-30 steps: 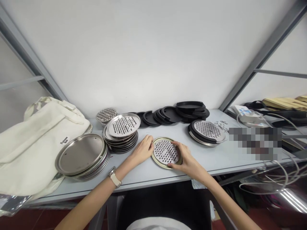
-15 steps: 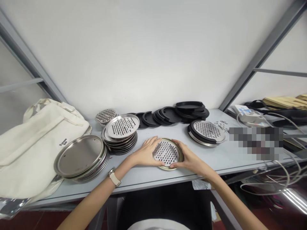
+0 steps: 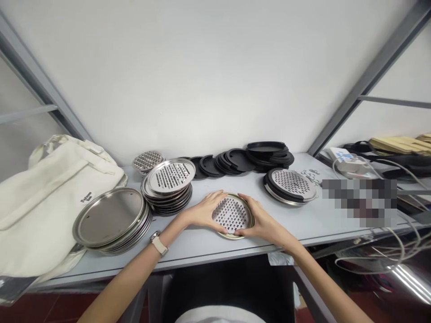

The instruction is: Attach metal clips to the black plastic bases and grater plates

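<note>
In the middle of the table, a round metal grater plate (image 3: 231, 214) with rows of holes lies in a shallow metal dish with a raised rim (image 3: 250, 219). My left hand (image 3: 208, 213) curves around its left side, thumb at the near edge. Around the right side wraps my right hand (image 3: 261, 220), its thumb also at the near edge and its fingers at the far rim. Left of my left hand stands a stack of slotted grater discs (image 3: 173, 177), with plain round metal plates (image 3: 112, 217) piled nearer. Right of my hands, a grater disc with a black rim (image 3: 290, 185) rests on the table.
Black ring-shaped parts (image 3: 237, 160) lie along the wall. A smaller pile of grater discs (image 3: 147, 160) stands behind the tall stack. Small metal clips (image 3: 311, 175) are scattered at right. A cream bag (image 3: 54, 202) covers the left end; white cables (image 3: 400, 251) hang at right.
Both hands and the grater plate have shifted very slightly left in view, along with a small camera movement. The grip around the plate looks the same.
</note>
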Tool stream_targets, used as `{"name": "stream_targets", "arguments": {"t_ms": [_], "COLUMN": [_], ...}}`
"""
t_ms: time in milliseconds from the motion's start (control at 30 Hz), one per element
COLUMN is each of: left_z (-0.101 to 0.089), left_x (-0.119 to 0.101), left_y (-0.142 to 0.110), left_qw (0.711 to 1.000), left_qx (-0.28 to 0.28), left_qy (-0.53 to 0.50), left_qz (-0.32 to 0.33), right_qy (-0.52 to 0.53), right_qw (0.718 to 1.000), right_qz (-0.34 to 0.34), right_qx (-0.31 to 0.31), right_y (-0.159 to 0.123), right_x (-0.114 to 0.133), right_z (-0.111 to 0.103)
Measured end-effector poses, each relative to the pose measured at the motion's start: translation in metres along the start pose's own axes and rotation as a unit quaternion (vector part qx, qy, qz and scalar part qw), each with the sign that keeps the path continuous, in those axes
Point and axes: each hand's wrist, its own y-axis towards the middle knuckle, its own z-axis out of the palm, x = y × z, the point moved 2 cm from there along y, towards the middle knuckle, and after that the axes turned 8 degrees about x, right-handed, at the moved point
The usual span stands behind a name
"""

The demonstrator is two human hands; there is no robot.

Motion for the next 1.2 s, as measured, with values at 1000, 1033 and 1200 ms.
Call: {"name": "stream_targets", "arguments": {"t_ms": [1000,1033,1200], "left_z": [-0.003,-0.003,-0.004], "left_x": [-0.003,-0.002,0.004], "left_y": [0.003,0.003,0.004], "left_qw": [0.998,0.998,0.998], "left_qx": [-0.009,0.000,0.027], "left_qy": [-0.048,-0.052,-0.053], "left_qz": [0.049,0.041,0.016], "right_qy": [-0.030,-0.029,-0.030], "right_qw": [0.999,0.999,0.999], "right_qz": [0.014,0.019,0.031], "right_qx": [0.018,0.021,0.023], "right_y": [0.009,0.009,0.010], "right_x": [-0.003,-0.005,-0.007], "right_z": [0.000,0.001,0.001]}}
